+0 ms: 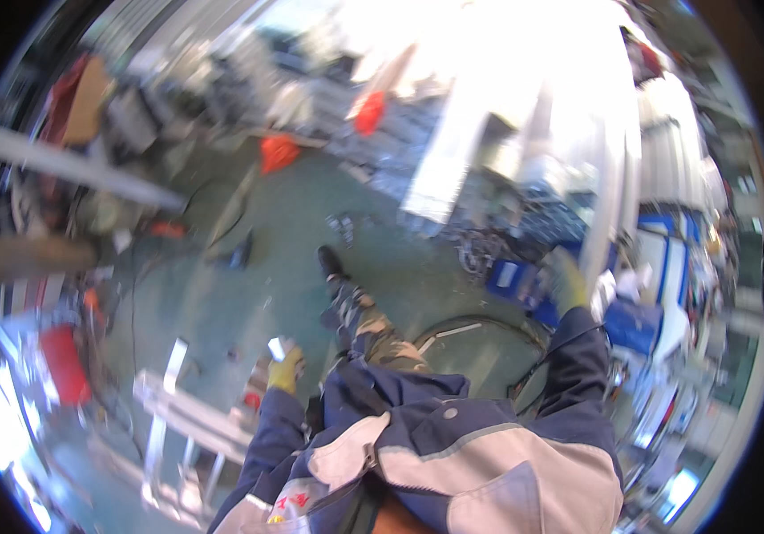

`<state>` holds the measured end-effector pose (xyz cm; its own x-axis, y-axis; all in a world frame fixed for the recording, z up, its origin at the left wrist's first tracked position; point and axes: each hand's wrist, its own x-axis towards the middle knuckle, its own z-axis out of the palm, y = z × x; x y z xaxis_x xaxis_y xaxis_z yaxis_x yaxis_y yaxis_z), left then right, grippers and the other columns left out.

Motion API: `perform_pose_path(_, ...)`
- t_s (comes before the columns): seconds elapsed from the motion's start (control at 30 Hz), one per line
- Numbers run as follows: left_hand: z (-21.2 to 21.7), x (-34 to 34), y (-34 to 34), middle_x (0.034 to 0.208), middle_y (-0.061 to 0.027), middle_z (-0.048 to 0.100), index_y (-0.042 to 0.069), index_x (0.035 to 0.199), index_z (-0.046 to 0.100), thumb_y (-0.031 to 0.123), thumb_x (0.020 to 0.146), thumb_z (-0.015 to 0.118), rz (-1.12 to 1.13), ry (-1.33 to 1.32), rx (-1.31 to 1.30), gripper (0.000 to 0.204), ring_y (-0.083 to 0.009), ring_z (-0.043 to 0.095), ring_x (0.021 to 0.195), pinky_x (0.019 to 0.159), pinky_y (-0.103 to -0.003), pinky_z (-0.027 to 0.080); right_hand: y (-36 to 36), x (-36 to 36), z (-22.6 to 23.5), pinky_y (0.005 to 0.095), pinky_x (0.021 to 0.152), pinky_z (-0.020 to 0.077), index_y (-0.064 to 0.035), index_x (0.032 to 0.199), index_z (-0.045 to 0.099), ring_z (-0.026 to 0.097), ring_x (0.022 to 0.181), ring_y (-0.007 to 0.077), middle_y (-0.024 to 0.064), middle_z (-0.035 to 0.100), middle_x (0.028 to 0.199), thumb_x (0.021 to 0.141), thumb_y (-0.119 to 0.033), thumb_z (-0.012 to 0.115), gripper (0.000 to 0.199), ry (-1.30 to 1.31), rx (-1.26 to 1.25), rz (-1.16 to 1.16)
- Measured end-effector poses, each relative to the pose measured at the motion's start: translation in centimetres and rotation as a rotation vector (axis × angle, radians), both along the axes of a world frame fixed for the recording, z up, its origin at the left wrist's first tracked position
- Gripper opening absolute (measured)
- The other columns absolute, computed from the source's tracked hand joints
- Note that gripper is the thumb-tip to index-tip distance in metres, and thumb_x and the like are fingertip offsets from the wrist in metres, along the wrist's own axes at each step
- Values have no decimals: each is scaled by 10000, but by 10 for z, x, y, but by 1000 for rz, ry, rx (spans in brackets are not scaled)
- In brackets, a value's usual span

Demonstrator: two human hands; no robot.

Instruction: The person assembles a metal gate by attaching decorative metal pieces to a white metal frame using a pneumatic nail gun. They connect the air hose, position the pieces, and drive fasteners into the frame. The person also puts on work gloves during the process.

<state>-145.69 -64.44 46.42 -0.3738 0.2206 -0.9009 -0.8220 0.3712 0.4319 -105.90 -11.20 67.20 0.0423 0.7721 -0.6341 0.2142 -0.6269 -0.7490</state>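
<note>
In a yellowish work glove, my left hand (286, 371) is low at my left side, closed on a small white piece (278, 348) whose kind is too blurred to make out. My right hand (565, 279), gloved too, reaches out to the right with the arm stretched. It is beside a blue bin (508, 278) and close to the lower end of a long white profile (597, 240). Motion smears its fingers, so I cannot tell whether it touches either one.
Long pale profiles (440, 182) lie stacked ahead, partly lost in glare. A white slatted frame (195, 414) stands at lower left. An orange-red bag (278, 153) rests on the green floor (284, 240). Cables (135, 311) trail at left; a dark hose loop (480, 319) lies by my legs.
</note>
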Motion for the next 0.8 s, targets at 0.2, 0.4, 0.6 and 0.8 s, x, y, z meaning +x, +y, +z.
perform_pose_path(0.2,45,-30,10,791,17,623,79,1071,650,288,864,793,178,8,-53,327,-91,581,655,558,-251,434,-190,-248,-137,266,896,520,-14,1364,566,667,1025,149,131,693,1175,1013,-259,609,430,-220,-598,770)
perform_pose_path(0.4,-3,-60,61,792,22,605,90,1034,637,308,883,768,308,-181,-71,296,-75,540,661,584,-263,430,-215,-363,-323,365,954,497,-32,1369,558,656,1106,281,191,676,1206,948,-246,646,481,-161,-285,1165)
perform_pose_path(0.6,-117,-55,91,1063,7,631,24,1335,592,114,910,724,483,-259,38,454,-97,599,972,826,-244,475,-64,-471,-554,468,1084,429,-151,1474,464,533,1288,419,253,523,1428,908,-430,612,648,-949,119,1531)
perform_pose_path(0.8,-170,-115,100,1087,-90,651,82,1253,636,-72,887,624,-284,273,179,398,-249,641,999,878,-304,514,70,-515,-688,476,1040,469,-174,1535,339,538,1295,397,198,510,1460,841,-332,669,784,-1202,464,1292)
